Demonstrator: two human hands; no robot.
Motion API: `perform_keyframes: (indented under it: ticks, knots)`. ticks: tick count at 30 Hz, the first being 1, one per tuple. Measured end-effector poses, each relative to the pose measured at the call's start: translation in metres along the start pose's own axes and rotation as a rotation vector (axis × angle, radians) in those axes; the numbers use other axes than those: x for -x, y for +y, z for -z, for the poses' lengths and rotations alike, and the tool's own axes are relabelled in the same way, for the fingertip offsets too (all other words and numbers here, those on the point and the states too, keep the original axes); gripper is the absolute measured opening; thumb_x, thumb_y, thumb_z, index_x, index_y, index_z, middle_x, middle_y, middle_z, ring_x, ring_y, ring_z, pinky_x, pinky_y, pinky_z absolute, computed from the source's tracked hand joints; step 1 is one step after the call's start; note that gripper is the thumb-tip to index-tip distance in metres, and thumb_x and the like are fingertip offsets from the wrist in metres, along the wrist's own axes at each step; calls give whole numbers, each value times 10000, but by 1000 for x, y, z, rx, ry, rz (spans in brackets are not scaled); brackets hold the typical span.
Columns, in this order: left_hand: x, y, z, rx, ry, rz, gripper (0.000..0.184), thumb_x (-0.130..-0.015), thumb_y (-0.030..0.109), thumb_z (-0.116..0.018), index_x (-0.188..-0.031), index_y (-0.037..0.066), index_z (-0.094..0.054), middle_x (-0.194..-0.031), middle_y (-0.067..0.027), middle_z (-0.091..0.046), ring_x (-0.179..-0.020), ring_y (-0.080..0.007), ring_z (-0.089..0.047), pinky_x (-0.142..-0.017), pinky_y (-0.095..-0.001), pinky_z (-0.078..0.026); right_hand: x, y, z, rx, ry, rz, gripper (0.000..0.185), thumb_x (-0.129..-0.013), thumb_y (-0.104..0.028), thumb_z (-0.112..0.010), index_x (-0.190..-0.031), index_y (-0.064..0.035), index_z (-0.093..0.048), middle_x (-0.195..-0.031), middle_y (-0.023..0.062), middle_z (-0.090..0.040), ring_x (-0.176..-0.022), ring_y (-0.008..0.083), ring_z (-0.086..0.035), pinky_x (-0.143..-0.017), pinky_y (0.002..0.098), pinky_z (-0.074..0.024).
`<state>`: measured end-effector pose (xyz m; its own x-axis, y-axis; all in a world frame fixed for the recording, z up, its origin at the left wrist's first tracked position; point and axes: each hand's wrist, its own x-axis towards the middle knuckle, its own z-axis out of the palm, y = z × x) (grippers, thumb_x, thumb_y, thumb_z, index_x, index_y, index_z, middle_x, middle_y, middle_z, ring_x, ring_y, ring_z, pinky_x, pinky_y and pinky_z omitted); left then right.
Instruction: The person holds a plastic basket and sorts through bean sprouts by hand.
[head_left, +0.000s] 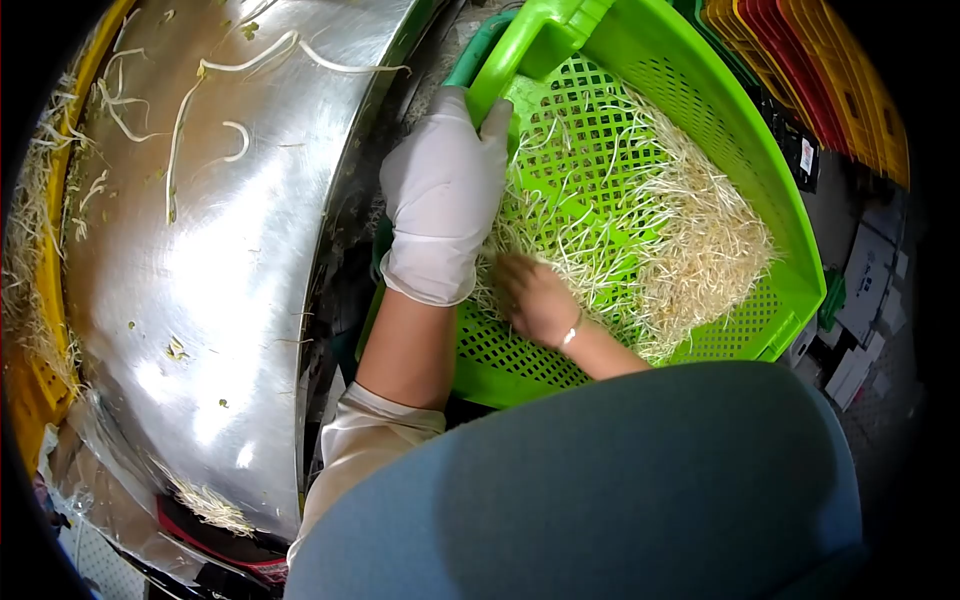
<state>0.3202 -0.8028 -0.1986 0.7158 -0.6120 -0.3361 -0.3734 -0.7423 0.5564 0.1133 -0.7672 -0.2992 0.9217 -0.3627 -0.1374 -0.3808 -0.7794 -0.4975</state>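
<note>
Blue-grey cloth [620,480] nearest; pinching basket's [735,110] left edge with left hand [442,195]; can't tell right hand's [540,302] fingers; tipped, could spill sprouts [700,240].

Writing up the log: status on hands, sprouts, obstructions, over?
Gloved left hand gripping green basket. Bare right hand blurred, at the sprouts. Sprouts heaped thickest at picture right. Blue cloth blocks part of lower view.

Yellow and red crates [812,80], upper right
</note>
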Motion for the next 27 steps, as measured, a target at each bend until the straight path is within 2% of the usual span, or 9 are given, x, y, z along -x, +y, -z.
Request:
perform_keyframes:
  ticks: [3, 5, 7, 13, 15, 19, 21, 23, 27]
  knots:
    - [-2, -6, -5, -6, 19, -46, 380, -820, 390, -526, -935, 28, -535, -696, -180, -606, -643, -347, -594, -576, -410, -457, 24, -2, 14, -246, -76, 20, 390, -689, -96, -616, -1070, -57, -543, -1132, 127, -523, -987, 271, -514, -839, 350, -433]
    - [-3, -8, -7, -33, 41, -79, 346, -834, 381, -510, -895, 41, -531, -666, -168, -608, -617, -340, -603, -563, -417, -472, 31, 5, 22, -270, -48, -131, 331, -692, -67, -614, -1017, -55, -554, -1054, 119, -556, -918, 270, -548, -796, 342, -458]
    - [-3, -8, -8, -38, 48, -99, 346, -836, 380, -507, -879, 37, -522, -651, -165, -604, -598, -342, -599, -552, -422, -470, 21, 15, 22, -235, 154, -163, 275, -711, -63, -611, -981, -51, -560, -957, 118, -575, -836, 283, -562, -731, 344, -477]
    - [-5, -10, -9, -1, 41, -124, 351, -837, 378, -507, -885, 30, -516, -645, -168, -603, -599, -345, -601, -546, -420, -473, -4, 22, 17, 8, 207, -282, 386, -702, -98, -626, -1068, -37, -521, -1139, 152, -493, -1024, 331, -470, -870, 362, -404]
    - [-5, -10, -10, -11, 50, -132, 349, -837, 376, -507, -884, 30, -516, -647, -169, -604, -601, -346, -602, -547, -420, -473, 14, 11, 2, -19, -20, -163, 453, -693, -117, -635, -1116, -40, -494, -1212, 151, -440, -1102, 343, -407, -929, 366, -354]
    - [-4, -11, -10, -41, 83, -157, 344, -834, 372, -510, -876, 31, -519, -654, -167, -607, -605, -343, -604, -548, -420, -474, 42, -9, 13, -263, -161, -146, 431, -719, -141, -646, -1112, -46, -498, -1199, 145, -460, -1095, 315, -442, -925, 357, -380]
    - [-4, -10, -9, -25, 70, -146, 339, -831, 369, -516, -872, 33, -522, -656, -164, -608, -607, -340, -605, -549, -418, -475, 42, 5, 25, -341, -99, -144, 413, -734, -146, -640, -1110, -48, -498, -1185, 143, -475, -1068, 313, -467, -907, 361, -400]
    - [-4, -9, -9, -14, 55, -132, 334, -828, 365, -521, -868, 34, -524, -658, -161, -610, -609, -337, -606, -550, -416, -476, 31, 28, 42, -189, 110, -256, 391, -733, -122, -631, -1096, -48, -506, -1143, 147, -507, -1046, 323, -485, -889, 371, -410]
    - [-3, -4, -5, -15, 59, -110, 321, -820, 354, -538, -868, 38, -534, -662, -156, -611, -611, -330, -606, -561, -409, -479, -5, 84, 83, 353, 421, -305, 309, -742, -119, -611, -1033, -44, -539, -1031, 145, -561, -927, 303, -524, -813, 370, -435]
